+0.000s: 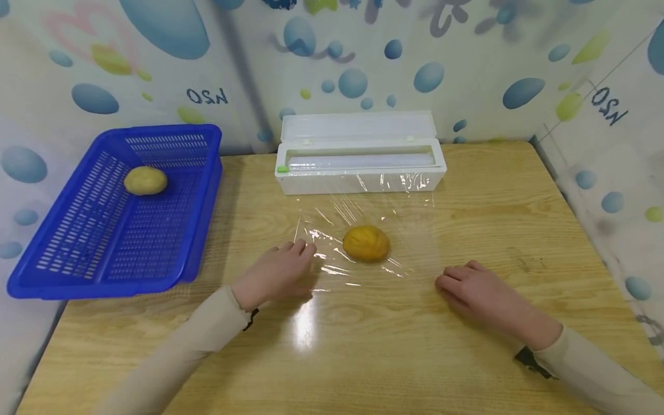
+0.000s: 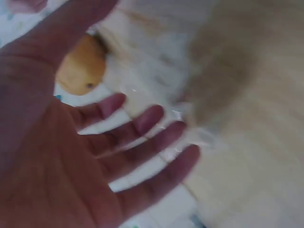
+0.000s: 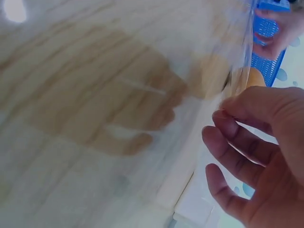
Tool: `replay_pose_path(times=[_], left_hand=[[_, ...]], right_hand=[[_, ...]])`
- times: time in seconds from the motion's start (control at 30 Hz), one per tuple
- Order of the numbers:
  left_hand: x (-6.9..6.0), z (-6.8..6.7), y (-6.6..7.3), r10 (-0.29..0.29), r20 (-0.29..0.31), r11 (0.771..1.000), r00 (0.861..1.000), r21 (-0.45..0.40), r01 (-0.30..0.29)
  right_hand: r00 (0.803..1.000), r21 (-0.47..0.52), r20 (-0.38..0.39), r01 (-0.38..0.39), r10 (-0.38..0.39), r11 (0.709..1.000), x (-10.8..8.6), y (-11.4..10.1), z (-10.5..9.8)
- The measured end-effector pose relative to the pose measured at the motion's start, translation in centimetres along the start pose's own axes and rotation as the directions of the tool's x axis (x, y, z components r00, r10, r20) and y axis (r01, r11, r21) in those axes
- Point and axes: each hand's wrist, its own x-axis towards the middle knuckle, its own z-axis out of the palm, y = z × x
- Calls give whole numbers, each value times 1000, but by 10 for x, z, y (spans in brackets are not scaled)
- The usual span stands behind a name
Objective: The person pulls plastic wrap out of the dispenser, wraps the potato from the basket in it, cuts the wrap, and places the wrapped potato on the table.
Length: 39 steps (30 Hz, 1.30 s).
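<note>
A yellow-orange oval fruit (image 1: 366, 243) lies on the wooden table, with clear plastic wrap (image 1: 332, 270) spread over and around it. The wrap runs out of a white dispenser box (image 1: 360, 183) whose lid stands raised. My left hand (image 1: 282, 270) is at the wrap's left edge; in the left wrist view its fingers (image 2: 156, 178) are extended and spread, with the thumb apart. My right hand (image 1: 479, 294) is at the wrap's right corner. In the right wrist view, its thumb and forefinger (image 3: 230, 124) pinch the film edge while the other fingers curve loosely.
A blue plastic basket (image 1: 194, 253) stands at the table's left, holding one potato (image 1: 146, 181). A roll of film (image 1: 363, 161) sits inside the dispenser, which has a small green piece (image 1: 282, 169) at its left end. Patterned walls border the table (image 1: 394, 369) behind and at the sides.
</note>
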Motion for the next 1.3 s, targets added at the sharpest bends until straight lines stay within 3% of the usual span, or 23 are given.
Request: replay_pose_path(times=[0.1,0.2,0.43,0.63,0.77,0.9,1.03,1.13,1.3], left_hand=[[-13,6,-5,36,-42,999,998,-3,-36],[-20,10,-6,89,-99,995,991,57,-83],[-16,21,7,152,-178,982,972,141,-128],[-8,26,12,214,-294,961,931,236,-146],[-8,28,11,252,-323,941,912,302,-153],[-13,29,10,271,-308,920,912,360,-152],[-18,26,9,252,-268,913,930,384,-136],[-22,23,7,232,-240,920,943,368,-133],[-29,21,4,257,-246,924,934,345,-164]], right_hand=[[1000,1,-25,5,-5,1000,1,2,-2],[999,7,-45,9,-9,1000,4,2,-5],[996,13,-83,15,-14,1000,10,5,-12],[993,11,-121,-11,12,1000,12,7,-16],[992,26,-118,-34,37,999,11,9,-18],[992,31,-117,-42,45,999,12,11,-19],[991,39,-121,-48,52,998,13,11,-20],[992,42,-116,-48,52,998,13,11,-21],[993,51,-112,-27,32,998,10,11,-20]])
